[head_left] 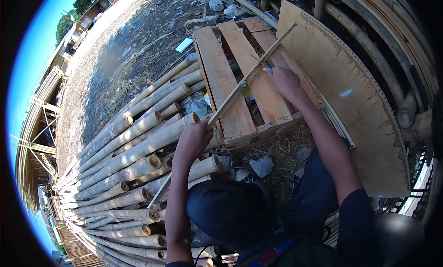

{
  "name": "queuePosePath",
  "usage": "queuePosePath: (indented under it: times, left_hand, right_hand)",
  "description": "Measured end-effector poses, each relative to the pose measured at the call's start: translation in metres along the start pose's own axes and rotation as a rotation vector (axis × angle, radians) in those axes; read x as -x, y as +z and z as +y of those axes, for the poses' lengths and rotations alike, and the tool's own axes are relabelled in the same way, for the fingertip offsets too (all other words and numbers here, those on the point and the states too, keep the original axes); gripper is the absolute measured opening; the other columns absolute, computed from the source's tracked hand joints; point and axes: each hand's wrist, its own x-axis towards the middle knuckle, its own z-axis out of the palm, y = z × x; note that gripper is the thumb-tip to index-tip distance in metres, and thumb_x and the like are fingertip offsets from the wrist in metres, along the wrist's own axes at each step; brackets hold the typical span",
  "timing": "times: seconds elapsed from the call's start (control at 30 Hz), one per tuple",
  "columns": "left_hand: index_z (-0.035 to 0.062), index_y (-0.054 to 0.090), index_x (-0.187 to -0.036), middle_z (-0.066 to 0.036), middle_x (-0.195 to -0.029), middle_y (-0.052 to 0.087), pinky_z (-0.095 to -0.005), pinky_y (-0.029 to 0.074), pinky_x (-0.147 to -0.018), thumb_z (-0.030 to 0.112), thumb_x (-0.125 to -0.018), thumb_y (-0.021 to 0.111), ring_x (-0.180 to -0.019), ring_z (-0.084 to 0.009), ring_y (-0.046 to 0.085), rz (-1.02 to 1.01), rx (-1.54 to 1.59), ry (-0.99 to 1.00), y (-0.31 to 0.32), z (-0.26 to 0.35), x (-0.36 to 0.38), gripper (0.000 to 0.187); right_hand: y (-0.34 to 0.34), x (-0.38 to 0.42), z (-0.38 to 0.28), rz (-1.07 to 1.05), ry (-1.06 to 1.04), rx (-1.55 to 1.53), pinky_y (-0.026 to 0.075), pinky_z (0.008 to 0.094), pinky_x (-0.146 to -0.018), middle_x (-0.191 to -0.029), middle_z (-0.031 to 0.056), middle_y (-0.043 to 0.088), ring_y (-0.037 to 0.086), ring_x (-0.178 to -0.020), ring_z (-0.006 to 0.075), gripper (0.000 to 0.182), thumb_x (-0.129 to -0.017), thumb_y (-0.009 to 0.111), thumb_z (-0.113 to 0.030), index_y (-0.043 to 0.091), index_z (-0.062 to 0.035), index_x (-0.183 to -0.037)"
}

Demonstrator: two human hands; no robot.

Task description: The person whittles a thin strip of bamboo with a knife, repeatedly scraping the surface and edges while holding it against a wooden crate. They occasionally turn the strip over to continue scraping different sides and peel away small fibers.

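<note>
My left hand (194, 138) is closed around a long, narrow bamboo strip (226, 104). The strip slants across a wooden crate (235, 112), its upper end beyond the slats and its lower end passing behind my left forearm. Over the crate's right side, my right hand (284, 84) grips a thin pointed tool with a blue handle (270, 70). The tool's metal tip (258, 60) points up and left, close beside the strip. My fingers hide most of its handle.
A large stack of bamboo poles (138, 151) lies left of me, cut ends facing me. To the right leans a plywood sheet (355, 114) with a ragged edge, near more poles (364, 45). Stones (261, 166) and straw lie by my feet; litter covers the ground beyond.
</note>
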Motion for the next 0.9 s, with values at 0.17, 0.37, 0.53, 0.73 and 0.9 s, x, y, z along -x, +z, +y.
queuePosePath:
  times: [0.17,0.37,0.53,0.73,0.9]
  left_hand:
    - [-0.0008,0.059,-0.090,-0.026,-0.073,0.061,-0.0528,0.050,-0.070,0.020,-0.089,0.055,-0.074,-0.0437,0.063,0.004,-0.077,0.002,-0.002,0.002,0.002,0.021]
    - [0.0017,0.057,-0.093,-0.024,-0.072,0.061,-0.0517,0.050,-0.066,0.020,-0.090,0.055,-0.072,-0.0428,0.063,0.060,-0.226,0.021,-0.006,0.007,0.004,0.019]
    - [0.0011,0.058,-0.091,-0.024,-0.073,0.061,-0.0522,0.049,-0.068,0.019,-0.090,0.056,-0.074,-0.0421,0.063,0.039,-0.228,-0.014,-0.015,0.016,0.003,0.018]
    - [0.0003,0.058,-0.089,-0.023,-0.073,0.062,-0.0521,0.048,-0.070,0.018,-0.089,0.056,-0.075,-0.0429,0.062,0.024,-0.157,-0.006,-0.015,0.013,0.005,0.018]
    - [-0.0002,0.059,-0.087,-0.024,-0.073,0.061,-0.0526,0.048,-0.070,0.018,-0.088,0.057,-0.075,-0.0431,0.062,0.039,-0.149,0.003,-0.015,0.010,0.002,0.018]
  right_hand:
    - [-0.011,0.031,-0.036,-0.234,-0.207,-0.075,0.052,0.0498,-0.069,-0.077,0.0222,0.067,0.066,-0.077,0.0393,0.050,-0.098,0.047,-0.042,0.068,0.0005,-0.085]
    - [-0.004,-0.016,0.032,-0.049,0.008,0.049,0.052,0.0497,-0.071,-0.078,0.0224,0.067,0.067,-0.078,0.0393,0.051,-0.098,0.047,-0.043,0.068,0.0009,-0.084]
    - [-0.015,0.021,-0.011,-0.202,-0.038,-0.084,0.052,0.0492,-0.074,-0.080,0.0211,0.068,0.067,-0.080,0.0385,0.049,-0.098,0.047,-0.043,0.069,-0.0008,-0.086]
    - [-0.002,0.015,-0.014,-0.166,-0.143,-0.092,0.053,0.0489,-0.071,-0.078,0.0211,0.068,0.068,-0.078,0.0377,0.050,-0.098,0.047,-0.044,0.070,-0.0014,-0.084]
    - [0.000,-0.004,0.005,-0.055,-0.051,0.001,0.053,0.0477,-0.068,-0.076,0.0206,0.068,0.067,-0.074,0.0377,0.052,-0.098,0.047,-0.044,0.069,0.0008,-0.081]
